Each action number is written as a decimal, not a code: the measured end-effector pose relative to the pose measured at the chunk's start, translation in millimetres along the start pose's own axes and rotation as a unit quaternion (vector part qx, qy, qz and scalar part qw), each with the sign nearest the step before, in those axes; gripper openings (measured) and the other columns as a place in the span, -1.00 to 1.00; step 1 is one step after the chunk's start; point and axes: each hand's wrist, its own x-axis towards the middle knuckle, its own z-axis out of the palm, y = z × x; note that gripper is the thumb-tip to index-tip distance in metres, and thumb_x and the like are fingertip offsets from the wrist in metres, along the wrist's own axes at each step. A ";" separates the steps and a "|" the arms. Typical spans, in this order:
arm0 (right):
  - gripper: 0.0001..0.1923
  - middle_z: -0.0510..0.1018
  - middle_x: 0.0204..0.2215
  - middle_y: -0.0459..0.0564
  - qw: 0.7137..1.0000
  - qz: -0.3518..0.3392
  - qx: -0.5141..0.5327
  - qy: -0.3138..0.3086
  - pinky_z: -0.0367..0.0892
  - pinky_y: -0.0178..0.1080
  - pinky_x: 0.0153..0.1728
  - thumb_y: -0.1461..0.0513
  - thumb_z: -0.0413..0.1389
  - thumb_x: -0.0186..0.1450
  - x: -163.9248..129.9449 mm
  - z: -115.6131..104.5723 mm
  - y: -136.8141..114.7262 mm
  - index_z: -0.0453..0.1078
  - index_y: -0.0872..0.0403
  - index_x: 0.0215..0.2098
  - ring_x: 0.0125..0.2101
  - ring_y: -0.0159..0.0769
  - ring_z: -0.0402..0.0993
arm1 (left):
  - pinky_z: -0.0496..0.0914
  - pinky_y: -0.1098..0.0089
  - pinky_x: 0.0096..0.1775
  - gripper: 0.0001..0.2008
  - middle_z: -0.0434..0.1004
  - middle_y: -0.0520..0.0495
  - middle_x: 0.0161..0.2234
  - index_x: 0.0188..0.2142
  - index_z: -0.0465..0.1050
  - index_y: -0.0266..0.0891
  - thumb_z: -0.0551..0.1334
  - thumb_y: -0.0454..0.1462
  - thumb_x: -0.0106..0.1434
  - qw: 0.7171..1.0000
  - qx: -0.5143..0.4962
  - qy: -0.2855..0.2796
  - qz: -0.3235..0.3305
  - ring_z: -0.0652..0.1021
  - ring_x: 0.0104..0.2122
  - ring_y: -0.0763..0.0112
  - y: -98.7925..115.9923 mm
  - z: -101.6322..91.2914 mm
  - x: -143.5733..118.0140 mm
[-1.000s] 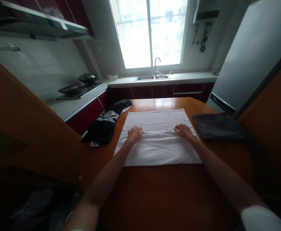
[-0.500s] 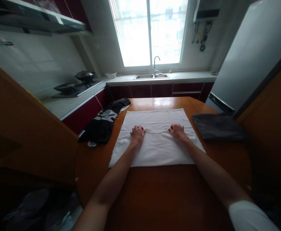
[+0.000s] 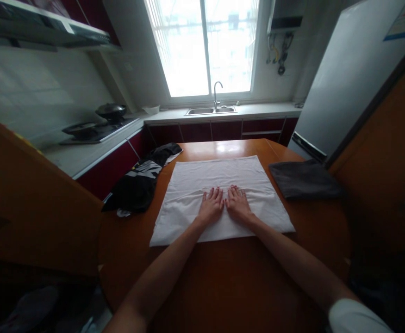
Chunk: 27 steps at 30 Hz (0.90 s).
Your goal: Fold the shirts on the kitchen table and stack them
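Note:
A white cloth garment (image 3: 188,185), folded into a wide rectangle, lies on the wooden table (image 3: 216,277). A few creases run across its middle, near my fingertips. My left hand (image 3: 212,206) rests palm down on the cloth, fingers spread. Close beside it, a small gap away, my right hand (image 3: 237,203) lies flat with its fingers stretched out too. Neither hand grips anything. Part of the cloth is hidden under the hands and forearms.
Black clothing (image 3: 136,182) with a grey-white print lies at the table's left edge. A folded dark grey cloth (image 3: 302,180) is on the right. Beyond the table are a sink (image 3: 211,111), a stove with pans (image 3: 94,132) and a fridge (image 3: 337,78).
Both hands have let go of the pinched white cloth edge, opened flat and come together at the middle of the cloth. The camera view has shifted slightly.

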 end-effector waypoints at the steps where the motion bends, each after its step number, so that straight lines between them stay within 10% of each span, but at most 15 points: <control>1: -0.37 -0.03 0.44 0.18 1.000 0.001 0.002 -0.004 -0.31 0.02 0.37 0.15 -0.19 0.46 0.8 0.4 0.7 0.01 0.29 0.43 0.43 -0.11 -0.21 | 0.02 -0.09 0.33 -0.45 -0.02 -0.13 0.43 0.42 0.06 -0.21 -0.12 -0.16 0.50 1.000 0.005 0.001 -0.001 0.04 0.41 0.10 -1.0 0.5 0.1; 7: -0.29 -0.11 0.45 0.15 1.000 0.002 -0.009 -0.028 -0.33 0.04 0.38 0.01 -0.24 0.49 -2.5 -10.6 24.5 -0.07 0.27 0.45 0.44 -0.15 -0.25 | 0.01 -0.06 0.33 -0.45 -0.02 -0.11 0.43 0.42 0.05 -0.19 -0.12 -0.17 0.50 1.000 0.021 0.005 -0.002 0.04 0.41 0.13 -3.4 -2.3 1.7; 16: -0.29 -0.05 0.44 0.22 0.988 0.112 -0.102 0.005 -0.27 0.05 0.37 0.02 -0.30 0.50 -28.9 -41.6 128.9 -0.02 0.34 0.43 0.43 -0.10 -0.21 | 0.01 -0.08 0.33 -0.44 0.01 -0.14 0.43 0.42 0.06 -0.24 -0.12 -0.20 0.48 1.000 0.006 -0.003 -0.006 0.07 0.40 0.09 0.1 -8.5 1.0; 20: -0.34 -0.01 0.43 0.25 0.991 0.083 -0.081 0.067 -0.26 0.07 0.37 0.11 -0.27 0.49 -35.9 -48.3 99.4 0.01 0.36 0.41 0.43 -0.07 -0.18 | 0.03 -0.10 0.32 -0.44 0.00 -0.15 0.43 0.42 0.06 -0.25 -0.12 -0.19 0.48 1.000 0.006 0.000 -0.003 0.06 0.40 0.07 -0.2 -8.4 1.8; 27: -0.37 -0.02 0.44 0.16 0.999 -0.034 0.019 -0.015 -0.23 0.05 0.37 0.14 -0.21 0.47 -40.7 -25.3 16.4 0.00 0.26 0.43 0.43 -0.17 -0.19 | 0.03 -0.08 0.32 -0.43 0.01 -0.16 0.42 0.41 0.08 -0.31 -0.12 -0.18 0.47 1.000 0.009 0.004 0.000 0.07 0.40 0.06 -3.9 -2.8 3.9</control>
